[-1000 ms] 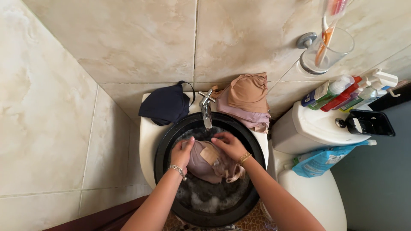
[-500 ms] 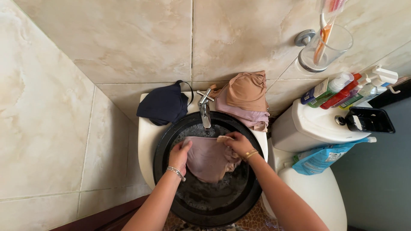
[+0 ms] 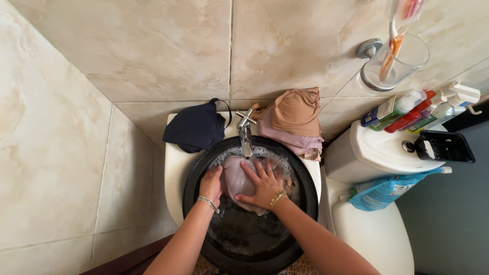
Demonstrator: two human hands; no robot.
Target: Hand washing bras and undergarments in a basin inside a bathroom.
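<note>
We have the mauve garment (image 3: 232, 178) down in the black basin (image 3: 193, 168), lying just below the tap (image 3: 245, 133) in soapy water with foam along the rim from about eleven to two o'clock. Our left hand (image 3: 212, 184) has its grip clenched on the garment's nine o'clock edge, while our right hand (image 3: 262, 184) lies flat on top with the fingers spread, pressing the cloth rather than grasping it. We judge the wash to be in mid-course: this piece is wet and lathered but not yet rinsed or wrung, and no water shows running from the tap. More pieces sit on the white sink's (image 3: 173, 163) back ledge, a dark navy garment (image 3: 196, 127) at eleven o'clock and a tan and pink pile (image 3: 295, 119) at one o'clock; whether they are washed we cannot tell.

The room is a small bathroom with beige marbled wall tiles (image 3: 142, 51). At three o'clock stands a toilet cistern (image 3: 367, 153) carrying bottles (image 3: 407, 109), and a glass tumbler (image 3: 395, 61) with a toothbrush is mounted on the wall.
</note>
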